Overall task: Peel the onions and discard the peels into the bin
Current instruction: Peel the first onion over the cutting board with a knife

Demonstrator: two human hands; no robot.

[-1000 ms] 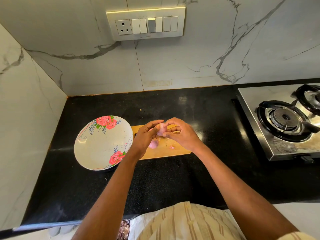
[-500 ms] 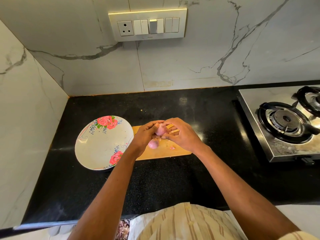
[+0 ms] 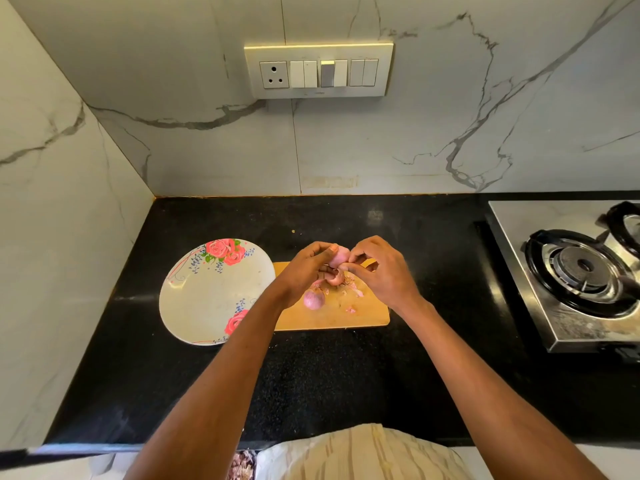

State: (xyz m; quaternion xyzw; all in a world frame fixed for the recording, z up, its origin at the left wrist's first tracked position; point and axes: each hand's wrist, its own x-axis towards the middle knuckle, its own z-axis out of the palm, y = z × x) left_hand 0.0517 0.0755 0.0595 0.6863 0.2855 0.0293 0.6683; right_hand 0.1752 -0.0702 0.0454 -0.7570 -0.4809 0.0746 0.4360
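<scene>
A small pink onion [image 3: 338, 255] is held above the wooden cutting board [image 3: 332, 315]. My left hand [image 3: 304, 270] grips it from the left with thumb and fingers curled round it. My right hand [image 3: 379, 268] pinches a strip of peel [image 3: 335, 279] hanging from the onion's underside. A second onion [image 3: 314, 299], still in its purple skin, lies on the board below my left hand. Small peel scraps [image 3: 350, 309] are scattered on the board. At the bottom edge, under the counter, a bin with onion peels [image 3: 242, 464] shows partly.
A round floral plate [image 3: 207, 299] lies left of the board on the black counter [image 3: 346, 375]. A steel gas stove [image 3: 581, 271] stands at the right. Marble walls close the back and left, with a switch panel [image 3: 318, 71] on the back wall.
My right hand's fingers have shifted from the onion's side to its underside and pulled a peel strip loose. The camera has tilted up slightly.
</scene>
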